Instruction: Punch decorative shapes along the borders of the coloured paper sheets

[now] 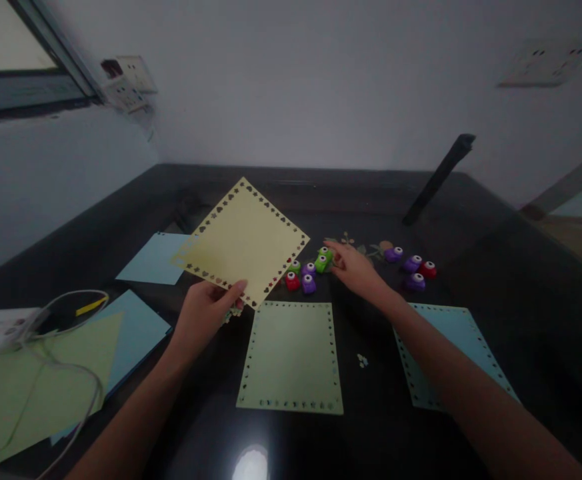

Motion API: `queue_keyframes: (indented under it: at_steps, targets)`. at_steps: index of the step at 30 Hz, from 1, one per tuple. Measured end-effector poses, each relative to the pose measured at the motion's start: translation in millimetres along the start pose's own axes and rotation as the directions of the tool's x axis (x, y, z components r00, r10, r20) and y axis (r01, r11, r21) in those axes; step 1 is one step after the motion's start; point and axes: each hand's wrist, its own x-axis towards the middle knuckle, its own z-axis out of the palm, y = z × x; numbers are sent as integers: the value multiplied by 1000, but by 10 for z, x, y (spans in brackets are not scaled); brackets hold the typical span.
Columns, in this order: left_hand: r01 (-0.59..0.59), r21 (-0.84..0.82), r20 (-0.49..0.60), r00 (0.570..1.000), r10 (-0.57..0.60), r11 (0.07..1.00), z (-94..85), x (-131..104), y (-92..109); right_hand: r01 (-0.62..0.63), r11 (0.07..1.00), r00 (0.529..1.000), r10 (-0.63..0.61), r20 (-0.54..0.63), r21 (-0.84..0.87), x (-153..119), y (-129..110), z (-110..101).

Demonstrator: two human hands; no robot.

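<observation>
My left hand (211, 313) grips a pale yellow sheet of paper (245, 237) by its near corner, thumb on top. The sheet is raised and tilted, with small shapes punched along its edges. Small paper cut-outs (233, 313) show by the fingers; whether they are held or lying there I cannot tell. My right hand (355, 267) has its thumb and fingers closed about a green paper punch (325, 253) with a white round button. Beside it are another green punch (295, 267), purple punches (309, 284) and a red punch (292, 281). A pale green punched sheet (291, 353) lies flat in front.
Right of my hand are more purple punches (415, 282) and a red one (427, 269). My right forearm crosses a blue punched sheet (461, 333). Blue paper (153, 260), green paper (35, 387) and a white cable (93, 380) lie left. Paper bits (363, 361) dot the black table (211, 413).
</observation>
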Motion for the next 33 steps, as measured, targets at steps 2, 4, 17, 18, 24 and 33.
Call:
queue_keyframes:
  at_steps: [2,4,17,18,24,33]
  targets:
    - [0,16,13,1000,0,1000,0,-9,3,12,999,1000,-12,4,-46,-17,-17,6]
    - [3,41,29,1000,-5,999,6,-13,-8,16,996,1000,-15,9,-84,-25,-32,4]
    - [6,-111,95,995,5,994,73,-28,48,-90,987,996,85,-42,-134,-16,-62,-27]
    - [17,-117,112,994,-4,993,84,-36,61,-102,987,994,97,-46,-124,-12,-64,-41]
    - [51,-281,197,980,5,958,233,-126,74,-150,988,988,151,-28,46,-80,-86,-355]
    - [262,-466,484,875,-5,845,668,-442,294,-330,525,944,204,260,784,-1366,-304,-685]
